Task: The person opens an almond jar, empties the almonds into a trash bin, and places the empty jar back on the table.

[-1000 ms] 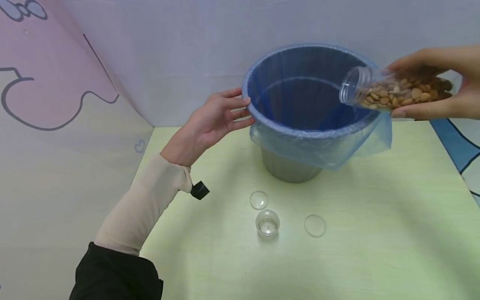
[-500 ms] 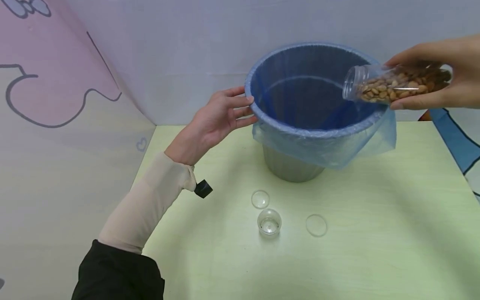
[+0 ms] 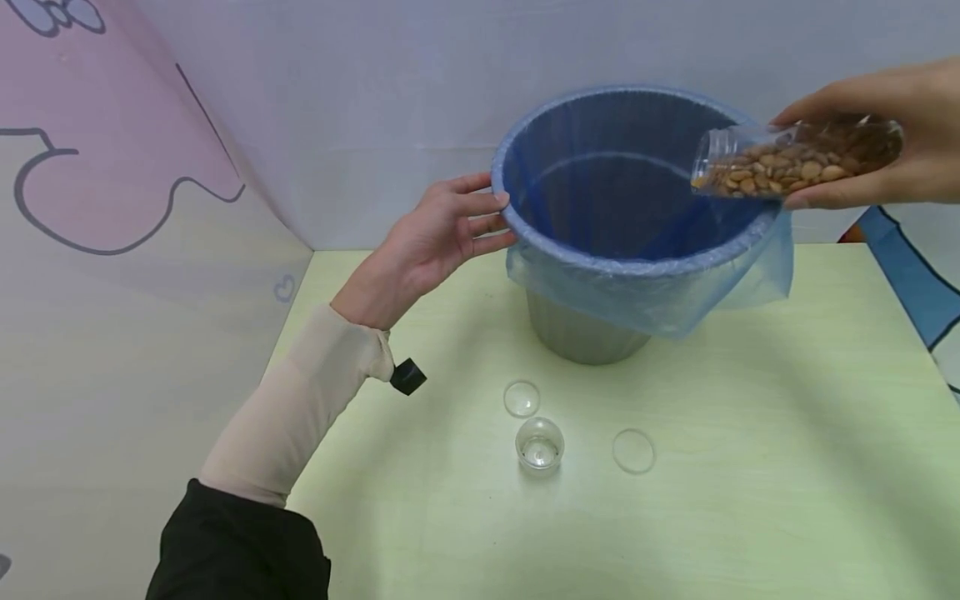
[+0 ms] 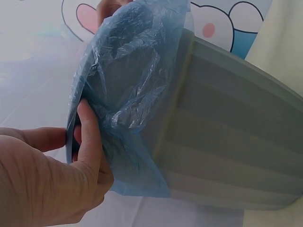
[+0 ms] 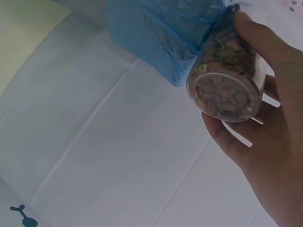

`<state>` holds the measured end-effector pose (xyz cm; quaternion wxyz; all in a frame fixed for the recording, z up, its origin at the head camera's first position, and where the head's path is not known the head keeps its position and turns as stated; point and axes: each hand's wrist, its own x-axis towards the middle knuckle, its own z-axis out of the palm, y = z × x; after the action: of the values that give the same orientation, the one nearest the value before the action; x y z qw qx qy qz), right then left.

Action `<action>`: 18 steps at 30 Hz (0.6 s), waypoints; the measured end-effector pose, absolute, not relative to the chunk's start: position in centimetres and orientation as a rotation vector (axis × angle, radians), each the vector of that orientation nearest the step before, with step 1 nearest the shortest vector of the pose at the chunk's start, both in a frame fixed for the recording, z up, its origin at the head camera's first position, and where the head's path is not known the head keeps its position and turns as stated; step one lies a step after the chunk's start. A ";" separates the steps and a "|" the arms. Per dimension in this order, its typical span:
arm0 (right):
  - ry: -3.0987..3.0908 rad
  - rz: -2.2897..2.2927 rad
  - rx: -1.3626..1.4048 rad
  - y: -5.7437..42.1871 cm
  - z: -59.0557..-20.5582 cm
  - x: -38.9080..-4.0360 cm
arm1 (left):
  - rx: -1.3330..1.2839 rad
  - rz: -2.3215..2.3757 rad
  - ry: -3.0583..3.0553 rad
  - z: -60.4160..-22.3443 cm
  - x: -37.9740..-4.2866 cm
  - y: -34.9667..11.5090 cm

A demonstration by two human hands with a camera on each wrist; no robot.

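Note:
A grey trash bin (image 3: 587,333) lined with a blue plastic bag (image 3: 626,300) stands at the back of the table. My left hand (image 3: 442,232) grips the left side of its rim; in the left wrist view, the thumb and fingers (image 4: 90,137) pinch the bagged edge. With my right hand (image 3: 885,137) I hold a clear plastic jar (image 3: 798,158) of brown, nut-like pieces (image 3: 780,171). The jar lies nearly level, its open mouth over the right part of the bin. Pieces reach up to the mouth's lower lip. In the right wrist view, the jar's round base (image 5: 225,97) faces the camera.
In front of the bin, a small clear cup (image 3: 540,446) stands on the pale table (image 3: 712,500). A small clear disc (image 3: 522,399) lies behind it, and a clear ring-like lid (image 3: 633,451) to its right. A wall (image 3: 375,83) rises behind.
My right hand has risen and tipped the jar further, so the pieces have slid to its mouth. The left hand stays on the rim; the view has shifted slightly.

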<state>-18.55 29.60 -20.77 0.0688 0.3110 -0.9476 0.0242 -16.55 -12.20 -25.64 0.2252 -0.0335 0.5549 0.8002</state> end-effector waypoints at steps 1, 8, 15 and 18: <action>-2.847 0.071 0.947 29.7 -20.8 -18.7 | -0.091 2.206 1.531 -25.6 -16.5 -12.2; -2.805 0.089 1.002 30.1 -21.1 -19.2 | -0.079 2.200 1.534 -25.7 -16.6 -12.1; -2.797 0.077 1.014 30.1 -21.1 -19.4 | -0.085 2.202 1.529 -25.7 -16.5 -12.0; -2.778 0.071 1.045 30.1 -21.1 -19.5 | -0.098 2.199 1.537 -25.7 -16.6 -11.9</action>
<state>-19.48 30.13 -21.06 0.0861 0.3505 -0.9323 0.0239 -16.56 -11.94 -25.72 0.2266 -0.0356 0.5577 0.7977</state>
